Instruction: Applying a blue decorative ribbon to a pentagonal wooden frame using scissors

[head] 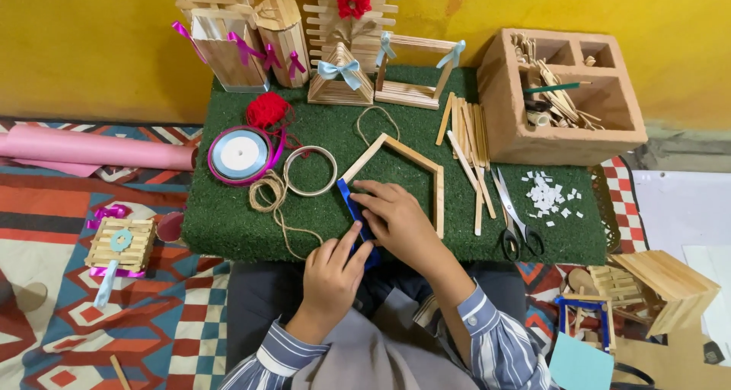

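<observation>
While both hands press a blue flat stick to the open wooden house-shaped frame (401, 178), we keep it flat on the green turf-covered bench (228, 222).
Our left hand (333, 272) pinches the blue flat stick (352, 207) near its lower end, fingers curled, wrist bent up from the lap; our right hand (396, 215) lies palm-down across it, fingertips pinning its upper end against the frame's left corner, so the joint seems held steady. The black-handled scissors (514, 215) and loose pale wooden sticks (468, 142) lie just to the right, within reach.
</observation>
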